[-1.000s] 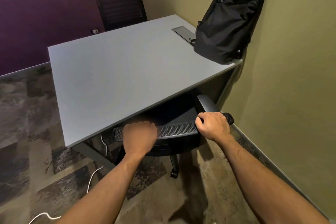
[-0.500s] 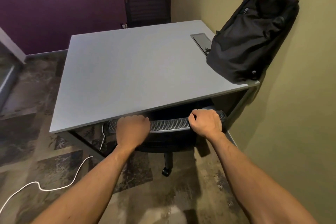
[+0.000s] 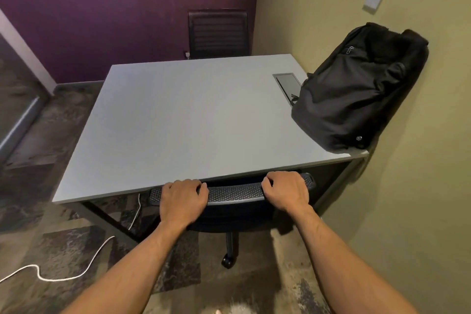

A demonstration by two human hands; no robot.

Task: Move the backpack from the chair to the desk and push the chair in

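A black backpack (image 3: 356, 86) stands on the grey desk (image 3: 193, 120) at its near right corner, leaning against the yellow wall. The black office chair (image 3: 234, 194) sits tucked under the desk's near edge; only the mesh top of its backrest, part of the back and one caster leg show. My left hand (image 3: 182, 199) grips the left part of the backrest top. My right hand (image 3: 285, 190) grips the right part. The seat is hidden beneath the desk.
A second black chair (image 3: 218, 33) stands at the desk's far side against the purple wall. A white cable (image 3: 76, 270) trails over the carpet at left. A cable hatch (image 3: 286, 83) sits in the desktop beside the backpack. The yellow wall runs close on the right.
The chair has rolled further under the desk, both hands staying on its backrest. The view has swung so the desk faces me squarely. The backpack has not moved.
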